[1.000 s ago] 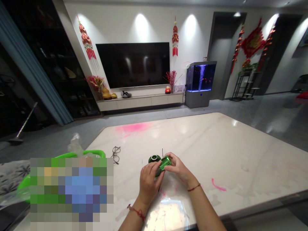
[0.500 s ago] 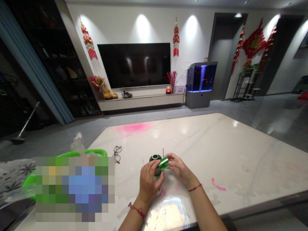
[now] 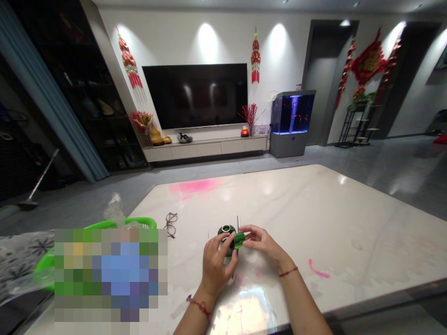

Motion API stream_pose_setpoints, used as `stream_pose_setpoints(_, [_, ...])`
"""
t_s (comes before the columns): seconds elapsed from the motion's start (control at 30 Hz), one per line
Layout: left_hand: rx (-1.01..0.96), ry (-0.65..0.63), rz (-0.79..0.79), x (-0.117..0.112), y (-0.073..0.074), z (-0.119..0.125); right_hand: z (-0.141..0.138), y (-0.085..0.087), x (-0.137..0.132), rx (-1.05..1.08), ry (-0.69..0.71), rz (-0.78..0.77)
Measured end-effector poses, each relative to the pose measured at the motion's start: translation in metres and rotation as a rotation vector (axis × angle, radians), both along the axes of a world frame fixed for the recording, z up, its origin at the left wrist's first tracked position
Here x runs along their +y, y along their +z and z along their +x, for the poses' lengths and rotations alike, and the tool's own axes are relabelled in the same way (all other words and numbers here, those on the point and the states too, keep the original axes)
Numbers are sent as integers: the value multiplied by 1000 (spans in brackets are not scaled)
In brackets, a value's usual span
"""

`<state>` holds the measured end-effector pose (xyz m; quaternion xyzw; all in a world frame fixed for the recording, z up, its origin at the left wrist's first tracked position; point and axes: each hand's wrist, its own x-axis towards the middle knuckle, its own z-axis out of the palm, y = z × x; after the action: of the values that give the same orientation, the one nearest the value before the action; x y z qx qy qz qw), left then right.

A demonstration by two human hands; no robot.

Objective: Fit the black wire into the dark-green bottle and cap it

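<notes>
My left hand [image 3: 218, 260] is closed around a small dark green rounded object [image 3: 223, 229] that has a white ring on top. Out of its right side sticks a brighter green piece [image 3: 239, 239]. The fingertips and thumb of my right hand [image 3: 260, 242] close on the right end of that green piece. Just behind it a thin dark stick [image 3: 238, 222] shows. Fingers hide much of the green object, so its exact kind cannot be made out.
Pale marble-look table [image 3: 300, 209] bears pink stains. Eyeglasses [image 3: 171, 224] lie left of my hands. At the left stands a green basket [image 3: 146, 220] with clear plastic, partly blurred out. Beyond are a TV [image 3: 199, 95] and a lit fish tank [image 3: 292, 114].
The green piece has turned, and its bright shiny face no longer shows. My right hand has shifted slightly right, with its fingers arched more. The left hand stays in nearly the same place.
</notes>
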<state>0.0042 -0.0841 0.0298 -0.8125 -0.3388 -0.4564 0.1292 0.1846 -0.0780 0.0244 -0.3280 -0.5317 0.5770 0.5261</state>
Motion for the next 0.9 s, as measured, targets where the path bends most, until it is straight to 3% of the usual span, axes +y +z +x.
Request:
stream_pose_setpoints(0.67, [17, -87, -44, 2, -1, 1, 2, 6, -3, -137, 82, 31])
stream_pose_setpoints(0.9, [3, -51, -44, 2, 0, 1, 2, -4, 3, -79, 38, 34])
